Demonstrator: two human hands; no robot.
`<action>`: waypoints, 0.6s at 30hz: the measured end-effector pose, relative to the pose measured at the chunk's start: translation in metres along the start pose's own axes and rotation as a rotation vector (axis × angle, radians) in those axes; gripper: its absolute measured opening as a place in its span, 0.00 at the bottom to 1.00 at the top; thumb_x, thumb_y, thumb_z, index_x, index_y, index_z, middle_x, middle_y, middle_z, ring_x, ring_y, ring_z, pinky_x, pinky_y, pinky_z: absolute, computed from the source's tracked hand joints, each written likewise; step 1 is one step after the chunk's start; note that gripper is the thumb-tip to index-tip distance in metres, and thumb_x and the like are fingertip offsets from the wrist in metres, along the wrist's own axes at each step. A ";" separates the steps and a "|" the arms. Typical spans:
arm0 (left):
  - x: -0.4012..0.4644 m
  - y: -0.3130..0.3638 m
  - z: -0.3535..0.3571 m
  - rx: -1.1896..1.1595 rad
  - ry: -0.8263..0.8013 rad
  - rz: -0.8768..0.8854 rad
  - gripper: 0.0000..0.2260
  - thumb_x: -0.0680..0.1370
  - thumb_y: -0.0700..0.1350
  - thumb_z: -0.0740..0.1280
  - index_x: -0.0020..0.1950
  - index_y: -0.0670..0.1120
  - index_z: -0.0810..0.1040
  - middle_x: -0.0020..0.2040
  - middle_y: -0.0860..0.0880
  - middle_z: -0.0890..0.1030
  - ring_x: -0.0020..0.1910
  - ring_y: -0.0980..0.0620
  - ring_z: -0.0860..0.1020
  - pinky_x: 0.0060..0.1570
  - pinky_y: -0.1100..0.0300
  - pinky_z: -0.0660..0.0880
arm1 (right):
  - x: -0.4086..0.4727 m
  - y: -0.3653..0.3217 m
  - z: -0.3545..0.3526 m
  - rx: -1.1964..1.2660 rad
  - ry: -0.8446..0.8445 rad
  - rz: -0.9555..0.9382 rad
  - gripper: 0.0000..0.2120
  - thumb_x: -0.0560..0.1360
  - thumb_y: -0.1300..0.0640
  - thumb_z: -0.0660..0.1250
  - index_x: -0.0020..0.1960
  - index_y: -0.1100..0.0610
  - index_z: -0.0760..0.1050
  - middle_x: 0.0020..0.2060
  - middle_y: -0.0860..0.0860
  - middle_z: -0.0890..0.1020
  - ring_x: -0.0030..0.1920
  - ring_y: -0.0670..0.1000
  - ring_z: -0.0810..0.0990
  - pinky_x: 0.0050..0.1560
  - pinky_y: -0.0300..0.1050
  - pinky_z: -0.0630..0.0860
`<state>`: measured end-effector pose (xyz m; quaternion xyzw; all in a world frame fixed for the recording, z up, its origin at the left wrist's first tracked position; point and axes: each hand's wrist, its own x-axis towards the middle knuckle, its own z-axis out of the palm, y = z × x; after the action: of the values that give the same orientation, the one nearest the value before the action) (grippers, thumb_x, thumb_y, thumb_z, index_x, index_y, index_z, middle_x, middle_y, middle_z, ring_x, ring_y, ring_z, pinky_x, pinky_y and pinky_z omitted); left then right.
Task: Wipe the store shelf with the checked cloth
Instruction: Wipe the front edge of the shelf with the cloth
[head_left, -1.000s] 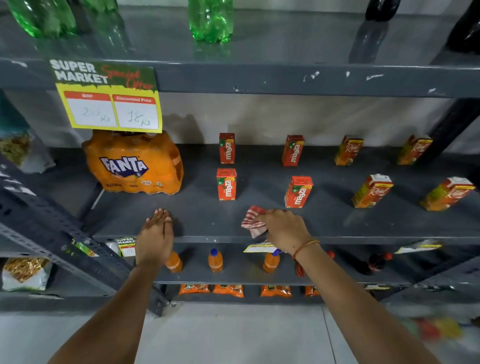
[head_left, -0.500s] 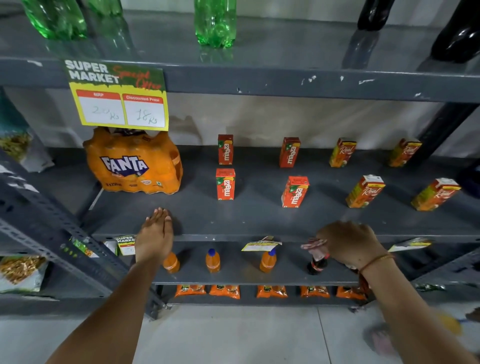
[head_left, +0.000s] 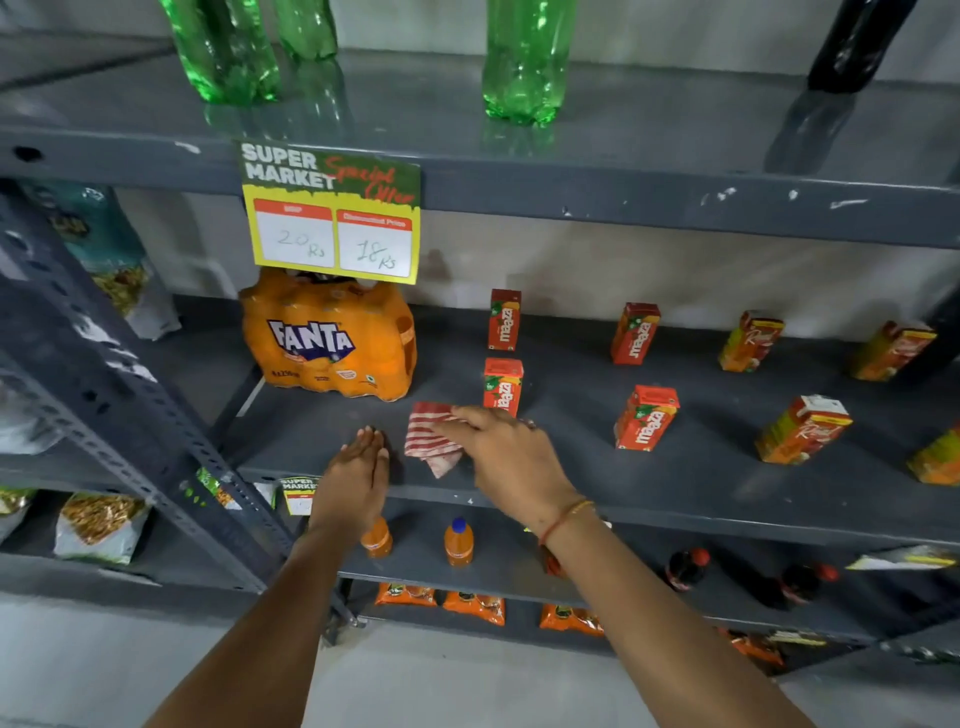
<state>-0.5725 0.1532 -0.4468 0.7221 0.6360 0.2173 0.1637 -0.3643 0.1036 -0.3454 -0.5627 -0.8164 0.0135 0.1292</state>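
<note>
The red-and-white checked cloth (head_left: 432, 439) lies bunched on the grey middle shelf (head_left: 571, 467), near its front edge. My right hand (head_left: 511, 460) presses down on the cloth's right part, fingers pointing left over it. My left hand (head_left: 356, 480) rests flat on the shelf's front edge just left of the cloth, fingers together, holding nothing. A front Maaza carton (head_left: 502, 387) stands right behind my right hand.
An orange Fanta multipack (head_left: 327, 340) sits at the shelf's back left under a yellow price sign (head_left: 332, 221). More Maaza (head_left: 645, 418) and Real juice cartons (head_left: 802, 428) stand to the right. Green bottles (head_left: 524, 57) above, small orange bottles (head_left: 458, 543) below. A slanted steel upright (head_left: 135, 415) at left.
My right hand swept the cloth right to the shelf's front edge, then back left to beside my left hand. The left hand stayed planted; the view shifted.
</note>
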 end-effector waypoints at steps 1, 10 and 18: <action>0.000 -0.001 -0.002 0.000 -0.017 0.008 0.20 0.82 0.46 0.53 0.71 0.37 0.67 0.72 0.40 0.68 0.74 0.44 0.64 0.72 0.56 0.57 | 0.009 -0.001 0.012 -0.009 0.002 -0.027 0.32 0.70 0.67 0.69 0.71 0.47 0.70 0.69 0.50 0.75 0.64 0.58 0.76 0.56 0.57 0.78; 0.007 -0.003 -0.011 -0.066 -0.134 -0.013 0.30 0.76 0.50 0.45 0.73 0.37 0.64 0.75 0.40 0.64 0.76 0.45 0.60 0.73 0.58 0.52 | 0.032 0.000 0.083 0.072 -0.100 -0.079 0.34 0.70 0.73 0.62 0.71 0.49 0.70 0.70 0.51 0.73 0.70 0.58 0.72 0.68 0.55 0.70; 0.008 0.000 -0.016 -0.215 -0.096 -0.113 0.21 0.82 0.47 0.51 0.69 0.39 0.72 0.69 0.40 0.73 0.70 0.42 0.69 0.69 0.55 0.62 | 0.021 0.010 0.062 0.300 -0.016 -0.017 0.24 0.77 0.49 0.63 0.72 0.48 0.67 0.69 0.50 0.74 0.71 0.52 0.69 0.70 0.52 0.69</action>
<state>-0.5802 0.1604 -0.4323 0.6730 0.6400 0.2401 0.2825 -0.3767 0.1344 -0.4032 -0.5302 -0.8108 0.1389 0.2055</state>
